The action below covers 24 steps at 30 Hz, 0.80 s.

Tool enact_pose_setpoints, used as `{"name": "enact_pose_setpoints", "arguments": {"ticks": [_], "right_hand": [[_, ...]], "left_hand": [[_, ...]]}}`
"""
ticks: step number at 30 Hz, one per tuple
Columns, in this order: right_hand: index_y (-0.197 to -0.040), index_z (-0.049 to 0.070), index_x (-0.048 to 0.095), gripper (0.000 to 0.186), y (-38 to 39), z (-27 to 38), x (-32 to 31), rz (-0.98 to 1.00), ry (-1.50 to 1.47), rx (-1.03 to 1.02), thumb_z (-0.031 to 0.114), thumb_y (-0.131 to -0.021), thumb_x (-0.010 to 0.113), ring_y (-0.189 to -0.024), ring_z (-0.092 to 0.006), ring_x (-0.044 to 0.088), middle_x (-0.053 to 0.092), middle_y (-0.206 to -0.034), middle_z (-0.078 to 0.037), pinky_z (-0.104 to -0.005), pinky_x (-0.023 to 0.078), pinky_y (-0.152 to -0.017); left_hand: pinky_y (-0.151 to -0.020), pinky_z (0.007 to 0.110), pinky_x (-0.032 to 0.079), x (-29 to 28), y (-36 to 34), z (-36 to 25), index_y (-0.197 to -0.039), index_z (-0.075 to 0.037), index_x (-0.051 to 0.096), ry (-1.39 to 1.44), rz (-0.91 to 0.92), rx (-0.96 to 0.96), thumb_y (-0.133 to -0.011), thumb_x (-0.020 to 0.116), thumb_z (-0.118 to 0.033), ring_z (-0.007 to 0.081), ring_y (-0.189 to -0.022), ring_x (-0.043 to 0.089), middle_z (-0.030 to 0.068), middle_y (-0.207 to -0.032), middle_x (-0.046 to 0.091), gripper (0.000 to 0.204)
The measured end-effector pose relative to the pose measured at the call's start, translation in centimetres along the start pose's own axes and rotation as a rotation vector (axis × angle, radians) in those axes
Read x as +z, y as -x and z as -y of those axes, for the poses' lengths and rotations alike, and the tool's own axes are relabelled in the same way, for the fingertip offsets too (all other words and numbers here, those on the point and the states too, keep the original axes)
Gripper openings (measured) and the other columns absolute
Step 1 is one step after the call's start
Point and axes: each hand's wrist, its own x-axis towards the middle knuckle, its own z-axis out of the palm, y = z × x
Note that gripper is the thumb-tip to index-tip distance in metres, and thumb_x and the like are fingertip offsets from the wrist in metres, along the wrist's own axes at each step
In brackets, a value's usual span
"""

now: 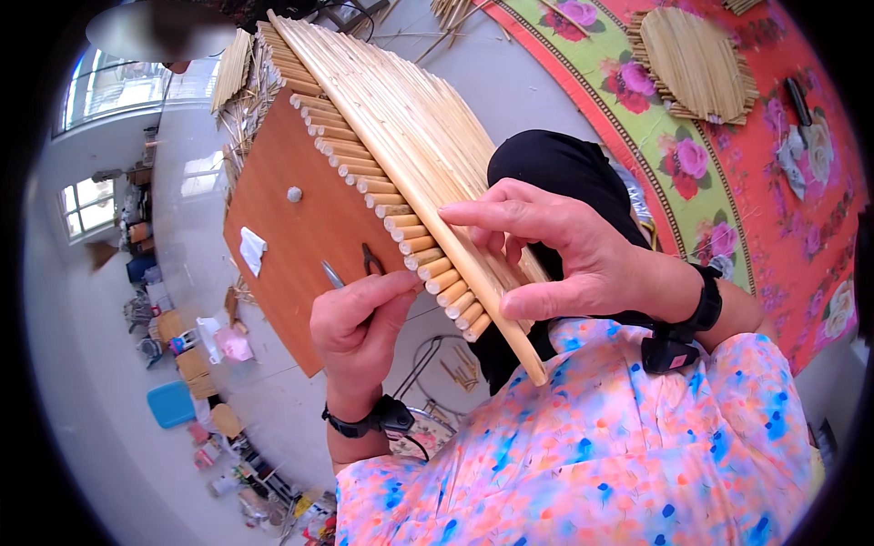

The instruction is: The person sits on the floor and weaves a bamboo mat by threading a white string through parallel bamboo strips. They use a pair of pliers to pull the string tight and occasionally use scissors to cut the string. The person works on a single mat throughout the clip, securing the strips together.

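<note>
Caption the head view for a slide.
A panel of pale sticks: right hand on its long rod, left hand by the stick ends.

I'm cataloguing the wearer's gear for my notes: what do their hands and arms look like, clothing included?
The left hand and right hand are ungloved. Black straps hold boxy black devices at the left wrist and right wrist; the left has a thin black cable. Loose sleeves are pink, splashed with blue and orange.
</note>
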Motion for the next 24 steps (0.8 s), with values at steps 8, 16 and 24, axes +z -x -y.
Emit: {"name": "enact_pose_setpoints", "arguments": {"ticks": [8, 16, 24], "right_hand": [[-0.138, 0.004, 0.048, 0.076, 0.0, -0.6, -0.7, 0.050, -0.048, 0.025, 0.033, -0.076, 0.079, -0.090, -0.0146, 0.048, 0.053, -0.105, -0.007, -0.0246, 0.044, -0.074], [-0.134, 0.007, 0.054, 0.065, -0.1, -1.3, 0.3, -0.048, -0.099, -0.048, 0.025, -0.076, 0.075, -0.090, -0.0175, 0.051, 0.053, -0.097, -0.008, -0.0275, 0.044, -0.078], [-0.137, 0.005, 0.050, 0.075, -0.7, -1.0, -0.8, 0.070, -0.012, -0.030, 0.031, -0.074, 0.081, -0.093, -0.0174, 0.052, 0.055, -0.101, -0.007, -0.0275, 0.045, -0.077]], "left_hand": [[-0.055, 0.024, 0.046, 0.8, 0.3, 0.3, -0.089, 0.003, 0.067, 0.055, -0.029, -0.061, -0.077, 0.066, 0.011, 0.0154, -0.061, 0.062, 0.0106, -0.072, 0.066, 0.014], [-0.052, 0.023, 0.043, 1.0, 1.1, -0.5, -0.088, 0.004, 0.064, 0.067, -0.084, -0.197, -0.077, 0.062, 0.012, 0.0125, -0.057, 0.057, 0.0070, -0.068, 0.062, 0.014], [-0.052, 0.022, 0.042, 0.4, 1.1, -0.8, -0.086, 0.003, 0.063, 0.014, -0.054, -0.316, -0.078, 0.058, 0.013, 0.0099, -0.056, 0.056, 0.0046, -0.066, 0.061, 0.014]]}}
